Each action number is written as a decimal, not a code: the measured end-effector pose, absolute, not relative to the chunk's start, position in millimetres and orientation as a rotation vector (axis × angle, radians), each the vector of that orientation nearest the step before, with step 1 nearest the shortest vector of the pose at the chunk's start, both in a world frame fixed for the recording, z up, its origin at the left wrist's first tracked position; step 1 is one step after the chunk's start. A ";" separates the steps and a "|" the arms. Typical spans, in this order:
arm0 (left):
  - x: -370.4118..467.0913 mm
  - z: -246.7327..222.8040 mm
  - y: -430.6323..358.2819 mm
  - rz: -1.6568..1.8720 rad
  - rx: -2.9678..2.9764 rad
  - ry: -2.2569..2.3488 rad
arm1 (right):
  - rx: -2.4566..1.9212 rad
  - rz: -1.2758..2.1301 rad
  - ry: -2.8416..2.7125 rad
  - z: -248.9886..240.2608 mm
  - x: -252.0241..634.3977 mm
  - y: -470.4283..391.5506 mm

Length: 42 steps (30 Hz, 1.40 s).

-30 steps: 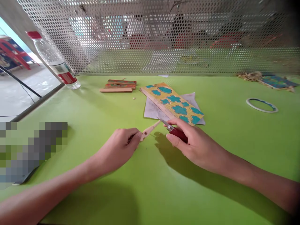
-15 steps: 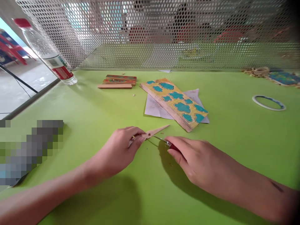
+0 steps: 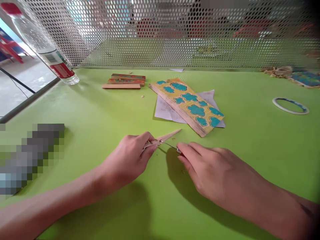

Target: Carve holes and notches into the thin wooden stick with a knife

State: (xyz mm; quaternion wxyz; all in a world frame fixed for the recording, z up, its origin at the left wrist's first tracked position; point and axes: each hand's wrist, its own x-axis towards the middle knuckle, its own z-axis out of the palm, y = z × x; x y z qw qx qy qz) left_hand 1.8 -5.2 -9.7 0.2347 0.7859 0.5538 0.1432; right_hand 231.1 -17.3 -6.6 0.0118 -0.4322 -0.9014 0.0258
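Note:
Near the middle of the view, my left hand (image 3: 132,151) pinches a thin pale wooden piece (image 3: 170,135) between thumb and fingers. Its long tapered tip points up and to the right, and the rest is partly hidden by my fingers. In my right hand (image 3: 212,166) is an awl (image 3: 178,151), closed in the fingers, with a metal collar and a dark red handle mostly covered. The awl's thin shaft reaches left to a small dark hole in the wood, beside my left fingertips. How deep the point sits, I cannot tell.
Beyond my hands, a yellow board with teal patches (image 3: 190,100) lies across white paper (image 3: 162,111). Several painted wooden strips (image 3: 122,86) lie left of it. A water bottle (image 3: 53,56) stands far left, a tape roll (image 3: 290,106) lies right. A perforated screen (image 3: 150,53) borders the green table's back.
The view has tilted slightly, so the table items sit a little higher. Both hands keep their grips; the wood and the awl have shifted only slightly.

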 end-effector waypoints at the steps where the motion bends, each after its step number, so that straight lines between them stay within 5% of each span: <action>1: 2.0 -10.1 -5.4 0.398 2.159 1.516 | -1.371 0.086 -2.823 -6.5 230.8 -17.2; 14: 2.2 -13.5 -3.2 0.458 2.203 1.454 | -1.231 -0.337 -2.899 -8.8 217.6 -22.6; 30: -1.0 -17.6 -4.2 0.440 2.315 1.480 | -1.238 0.389 -2.814 0.7 229.1 0.6; 42: -0.8 -16.5 -1.3 0.418 2.281 1.484 | -1.406 -0.167 -2.871 -8.9 208.0 -19.2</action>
